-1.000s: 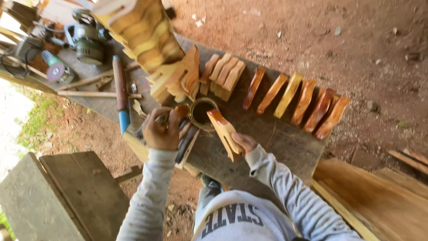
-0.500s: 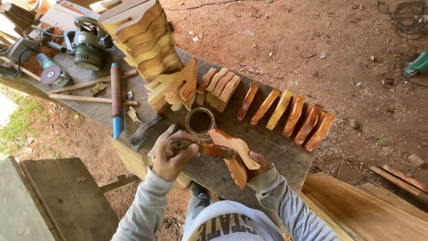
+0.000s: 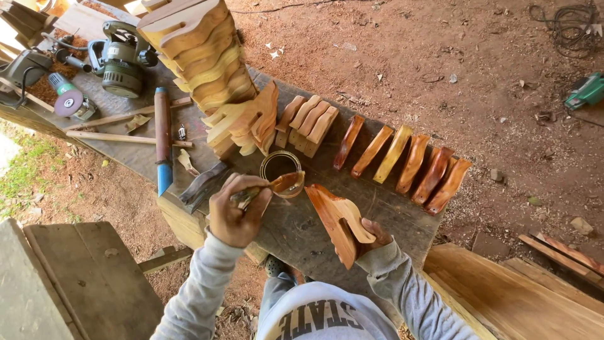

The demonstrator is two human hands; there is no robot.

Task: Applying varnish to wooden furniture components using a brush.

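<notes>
The left hand point(image 3: 236, 214) is closed in a pinch around a small brush point(image 3: 277, 184), whose wet bristle end rests at the rim of the open tin point(image 3: 281, 169) of brown finish, at about seven o'clock on the tin. The right hand point(image 3: 371, 236) wraps from below around a curved wooden bracket point(image 3: 336, 220), fingers curled behind it, holding it on edge just off the workbench point(image 3: 296, 226) at four o'clock from the tin. One face of the bracket already looks glossy and reddish, though from this angle I cannot tell how far the coat reaches on the hidden side. To do this step well, it seems wise to wipe the brush against the tin's rim so it carries little excess, then stroke along the grain from the broad end toward the narrow tip, keeping the gripping fingers on bare wood. The row of coated pieces point(image 3: 409, 165) stands at two o'clock, leaning on edge and apart from each other. A taller stack of uncoated brackets point(image 3: 201, 50) rises at eleven o'clock, with a blue-handled tool point(image 3: 162, 141) at nine.
</notes>
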